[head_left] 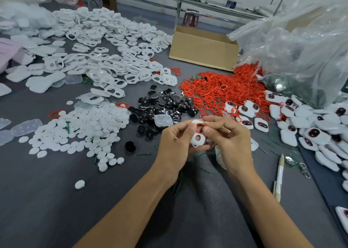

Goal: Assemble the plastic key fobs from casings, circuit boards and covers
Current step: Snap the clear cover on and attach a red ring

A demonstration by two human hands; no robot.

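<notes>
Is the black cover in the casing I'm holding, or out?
Out. The casing, gripped by the left hand and right hand, shows a bare round hole with no black insert.

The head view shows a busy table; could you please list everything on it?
casings: many, white, far left heap
round covers: many, white, near left
black parts: many, black, centre
rings: many, red, centre right
finished fobs: many, white with dark windows, right
cardboard box: one, brown, far centre
plastic bag: one, clear, far right
stick: one, cream, near right
held casing: one, white with red ring, between hands
left hand: one, grips held casing
right hand: one, pinches held casing's top
</notes>
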